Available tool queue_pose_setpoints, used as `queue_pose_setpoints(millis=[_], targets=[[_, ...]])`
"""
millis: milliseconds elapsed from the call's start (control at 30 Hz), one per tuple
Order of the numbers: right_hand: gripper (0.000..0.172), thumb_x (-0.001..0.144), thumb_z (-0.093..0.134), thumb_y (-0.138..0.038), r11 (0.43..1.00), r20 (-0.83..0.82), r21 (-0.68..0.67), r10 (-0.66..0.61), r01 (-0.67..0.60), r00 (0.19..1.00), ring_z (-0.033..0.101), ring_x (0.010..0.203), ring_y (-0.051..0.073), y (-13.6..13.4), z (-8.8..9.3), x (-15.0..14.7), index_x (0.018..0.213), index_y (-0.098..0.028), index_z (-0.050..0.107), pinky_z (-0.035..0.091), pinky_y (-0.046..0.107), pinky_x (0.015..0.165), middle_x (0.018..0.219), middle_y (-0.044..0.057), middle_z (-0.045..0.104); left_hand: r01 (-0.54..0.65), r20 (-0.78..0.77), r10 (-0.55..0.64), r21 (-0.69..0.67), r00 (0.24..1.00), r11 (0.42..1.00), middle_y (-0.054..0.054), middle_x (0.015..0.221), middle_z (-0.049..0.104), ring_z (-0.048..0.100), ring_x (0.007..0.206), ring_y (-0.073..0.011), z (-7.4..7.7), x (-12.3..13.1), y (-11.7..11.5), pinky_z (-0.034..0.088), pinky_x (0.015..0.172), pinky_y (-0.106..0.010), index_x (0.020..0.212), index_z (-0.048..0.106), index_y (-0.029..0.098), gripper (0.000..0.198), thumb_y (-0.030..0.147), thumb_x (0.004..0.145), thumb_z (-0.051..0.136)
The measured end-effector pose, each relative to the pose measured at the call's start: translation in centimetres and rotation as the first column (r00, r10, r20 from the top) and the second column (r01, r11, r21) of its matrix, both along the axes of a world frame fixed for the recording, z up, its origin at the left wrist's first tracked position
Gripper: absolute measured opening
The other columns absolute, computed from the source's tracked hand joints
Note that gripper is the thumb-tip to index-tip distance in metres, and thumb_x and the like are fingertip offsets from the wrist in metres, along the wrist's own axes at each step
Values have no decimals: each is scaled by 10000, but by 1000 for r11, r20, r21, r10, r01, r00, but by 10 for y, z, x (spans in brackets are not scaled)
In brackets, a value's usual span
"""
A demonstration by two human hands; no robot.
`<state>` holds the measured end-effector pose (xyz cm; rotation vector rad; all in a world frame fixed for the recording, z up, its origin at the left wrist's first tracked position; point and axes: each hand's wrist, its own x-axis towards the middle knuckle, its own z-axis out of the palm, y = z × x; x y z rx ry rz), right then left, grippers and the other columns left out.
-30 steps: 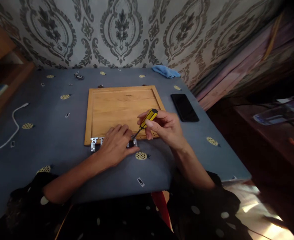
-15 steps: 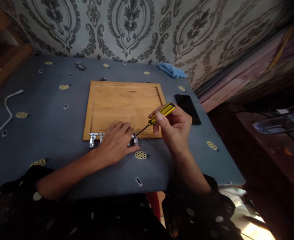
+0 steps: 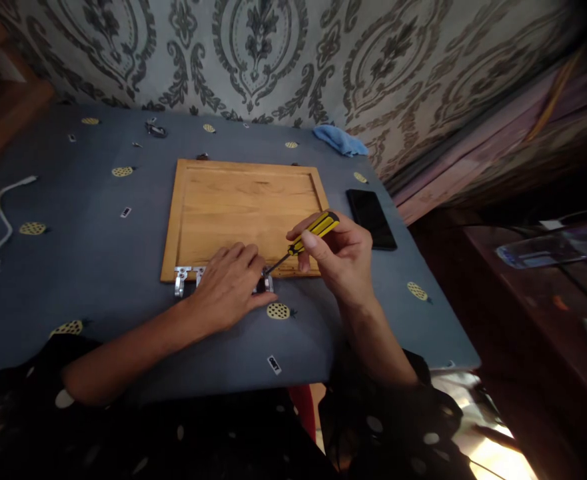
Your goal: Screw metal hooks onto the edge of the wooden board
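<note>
A square wooden panel (image 3: 246, 207) lies flat on a blue-grey tablecloth (image 3: 88, 280). A metal rack of hooks (image 3: 182, 277) runs along the panel's near edge. My left hand (image 3: 228, 290) lies on the rack with its fingers pressed down, covering its middle and holding it against the panel. My right hand (image 3: 340, 257) is closed round a yellow and black screwdriver (image 3: 306, 239). The screwdriver slants down to the left, and its tip meets the rack's right end beside my left fingertips.
A black phone (image 3: 372, 209) lies right of the panel. A blue cloth (image 3: 338, 140) sits at the back by the patterned wall. A white cable (image 3: 3, 217) curls at the far left. Small metal parts (image 3: 154, 128) lie at the back. The table's edge drops off right.
My right hand swung the screwdriver handle out to the right and lower, then eased it back a little. The tip stayed at the rack's right end. My left hand has not moved.
</note>
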<state>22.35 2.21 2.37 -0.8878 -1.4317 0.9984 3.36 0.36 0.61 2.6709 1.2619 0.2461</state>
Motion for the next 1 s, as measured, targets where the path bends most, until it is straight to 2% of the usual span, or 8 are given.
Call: queue_pose_setpoints(millis=[167,300,433,533,667,767,1000], targets=[[161,877,754,-369,997,-1,-4,79,-79,997,621,467,62,0,-1,8,860,-211,728,511,209,434,859,-10,744,2,-17,-2,-13,1000,1000,-111,1096,636,580,1049,-300,2,1,0,476,885,-424,1074,635,124,413,496,906,699],[190,837,799,-359,998,0,-16,54,-54,999,621,440,64,0,-1,6,955,-217,752,513,204,410,839,-9,758,6,-8,-6,3,1000,1000,-111,1095,637,574,1048,-296,1,1,0,469,889,-416,1063,631,126,416,505,907,696],[231,780,846,-380,1000,6,14,-4,4,1000,572,406,41,0,1,0,757,-207,695,463,167,362,718,-45,687,6,-3,-6,13,1000,1000,-106,1083,640,579,1037,-286,0,0,0,467,880,-401,1053,630,129,414,508,903,701],[254,779,848,-377,1000,21,14,-16,15,1000,555,402,36,0,2,0,737,-212,659,454,160,363,680,-58,654,15,1,-15,22,1000,1000,-99,1070,642,580,1026,-278,2,0,1,465,869,-390,1046,630,135,409,513,904,699],[184,828,809,-371,999,12,-23,34,-34,999,607,470,55,0,1,6,921,-234,730,494,177,419,771,-28,715,12,-6,-12,-16,1000,1000,-109,1070,646,581,1038,-296,3,0,1,469,872,-405,1063,638,118,426,501,894,715],[218,880,753,-390,996,37,-34,80,-79,996,622,484,55,-1,1,9,1033,-236,766,526,202,467,857,3,745,18,6,-17,-9,1000,1000,-110,1072,649,581,1039,-298,4,0,1,471,869,-407,1058,640,119,418,496,894,716],[203,819,810,-392,1000,28,18,12,-13,1000,551,402,39,-3,3,0,784,-214,719,450,178,349,758,-24,701,14,-9,-14,-39,1000,999,-104,1064,646,579,1034,-285,7,0,1,461,871,-393,1037,641,125,401,499,904,705]])
